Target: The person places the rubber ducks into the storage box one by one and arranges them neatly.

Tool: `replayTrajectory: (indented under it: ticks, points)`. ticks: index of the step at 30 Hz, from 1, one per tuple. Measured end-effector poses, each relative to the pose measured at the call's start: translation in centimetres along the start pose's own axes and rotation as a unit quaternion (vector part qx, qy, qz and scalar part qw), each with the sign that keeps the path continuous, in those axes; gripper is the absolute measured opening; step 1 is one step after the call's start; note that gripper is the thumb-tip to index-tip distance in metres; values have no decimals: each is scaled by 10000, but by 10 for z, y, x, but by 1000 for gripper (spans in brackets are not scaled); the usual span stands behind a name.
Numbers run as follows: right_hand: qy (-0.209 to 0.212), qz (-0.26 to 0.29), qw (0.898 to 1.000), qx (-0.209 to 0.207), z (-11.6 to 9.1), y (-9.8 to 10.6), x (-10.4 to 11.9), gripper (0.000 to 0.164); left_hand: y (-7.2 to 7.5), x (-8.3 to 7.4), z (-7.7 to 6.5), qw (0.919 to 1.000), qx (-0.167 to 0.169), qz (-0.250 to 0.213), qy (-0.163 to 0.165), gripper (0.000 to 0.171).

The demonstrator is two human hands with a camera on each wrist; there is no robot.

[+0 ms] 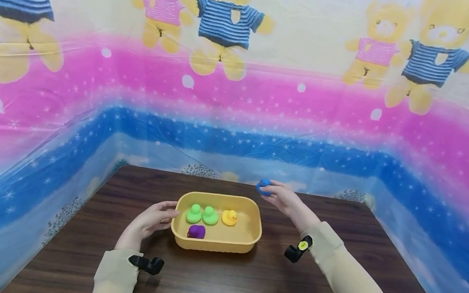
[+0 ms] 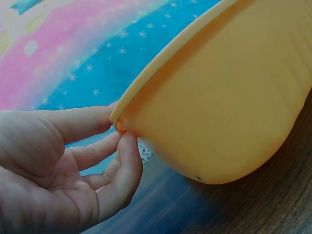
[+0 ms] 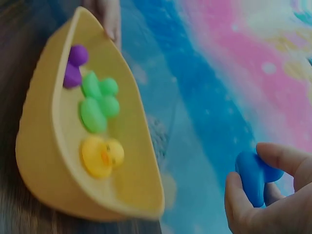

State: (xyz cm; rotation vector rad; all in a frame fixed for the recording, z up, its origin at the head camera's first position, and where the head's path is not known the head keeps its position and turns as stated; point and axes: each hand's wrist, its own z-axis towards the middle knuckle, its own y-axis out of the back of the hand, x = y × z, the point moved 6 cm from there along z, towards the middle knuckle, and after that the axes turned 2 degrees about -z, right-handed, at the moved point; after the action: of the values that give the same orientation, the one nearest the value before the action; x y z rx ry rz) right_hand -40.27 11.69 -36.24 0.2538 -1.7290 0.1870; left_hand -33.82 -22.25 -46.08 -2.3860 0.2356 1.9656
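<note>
A yellow plastic basin (image 1: pixel 215 246) stands on the table and holds rubber ducks: two green ducks (image 1: pixel 210 216), a yellow duck (image 1: pixel 230 218) and a purple duck (image 1: pixel 196 232). My left hand (image 1: pixel 153 219) pinches the basin's rim at its left end; in the left wrist view, digits meet the rim (image 2: pixel 146 73) from above and below. Beyond the basin's right far corner, my right hand (image 1: pixel 286 201) holds a blue rubber duck (image 1: pixel 263 186) in the air. The right wrist view shows that blue duck (image 3: pixel 254 176) between thumb and fingers.
The dark wood-grain table (image 1: pixel 199 274) extends around the basin. A patterned cloth (image 1: pixel 236 99) with bears and snowflakes hangs along the table's back and both sides. Each sleeve carries a black wrist camera, such as the right camera (image 1: pixel 297 249).
</note>
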Motion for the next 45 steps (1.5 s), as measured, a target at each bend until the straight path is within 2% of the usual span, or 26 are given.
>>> replayTrajectory:
  ticks: [4, 8, 13, 20, 25, 34, 45]
  points:
    - [0, -167, 9998, 69, 2, -27, 4, 58, -1, -1, 0, 10000, -31, 38, 9, 61]
    - [-41, -222, 9994, 256, 6, -52, -2, 58, -2, -3, 0, 10000, -9, 50, -2, 60]
    - [-104, -390, 9981, 464, 9, -78, -26, 54, -4, -6, 0, 10000, 21, 1, 12, 60]
    - [-291, -826, 9929, 808, 6, -104, -62, 53, -3, -5, 2, 10000, -65, -9, 32, 60]
    - [-352, -1266, 9869, 935, 7, -114, -77, 51, -3, -3, 2, 9999, -104, -33, 104, 58]
    - [-295, -2078, 9702, 1211, 7, -122, -85, 45, 0, -1, 0, 9998, -110, -47, 130, 58]
    - [7, -2915, 9503, 1095, 9, -124, -86, 44, 0, -1, 0, 9998, -85, -105, 145, 59]
